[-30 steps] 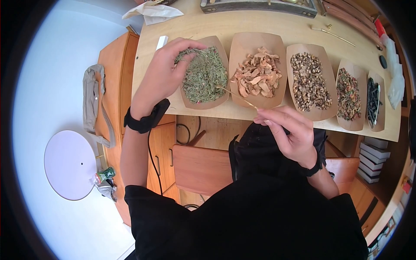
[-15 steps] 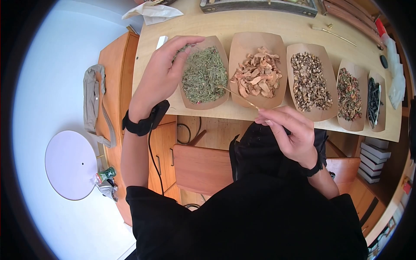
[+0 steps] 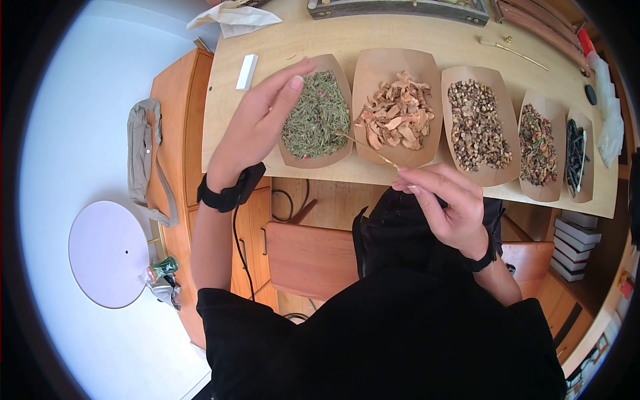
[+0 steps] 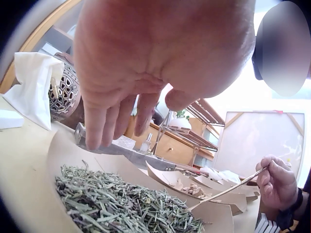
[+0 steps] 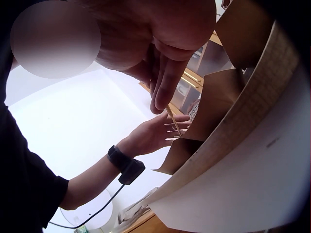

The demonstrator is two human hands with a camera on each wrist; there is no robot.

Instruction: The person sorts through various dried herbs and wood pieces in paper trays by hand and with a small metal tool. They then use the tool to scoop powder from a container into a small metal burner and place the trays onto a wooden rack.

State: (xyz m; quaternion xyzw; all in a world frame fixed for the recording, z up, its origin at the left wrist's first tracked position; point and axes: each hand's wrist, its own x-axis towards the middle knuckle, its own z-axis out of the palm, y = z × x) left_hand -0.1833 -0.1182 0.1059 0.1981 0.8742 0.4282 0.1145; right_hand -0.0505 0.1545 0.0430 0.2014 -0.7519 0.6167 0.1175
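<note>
My left hand (image 3: 257, 123) hovers over the left edge of a paper tray (image 3: 313, 161) filled with dried green herbs (image 3: 317, 123). Its fingers are straight, and the left wrist view shows the palm bare above the herbs (image 4: 121, 204). In my right hand (image 3: 450, 207), thumb and fingers pinch the end of a thin brass-coloured stick (image 3: 373, 152). The stick's far tip reaches down to the right edge of the herbs. Beside it stands a second paper tray (image 3: 373, 63) holding dried tan slices (image 3: 400, 113).
Further right are trays of brown chopped pieces (image 3: 477, 127), mixed dried bits (image 3: 537, 147) and dark strips (image 3: 575, 150). A white block (image 3: 247, 72) and white cloth (image 3: 240, 20) lie left. A wooden box (image 3: 400, 8) and brass brush (image 3: 513, 55) lie at the back.
My left hand has let go of a pinch of green herbs, its fingers straightening as it shifts slightly left and uncovers the white block. The right hand and stick have stayed nearly still.
</note>
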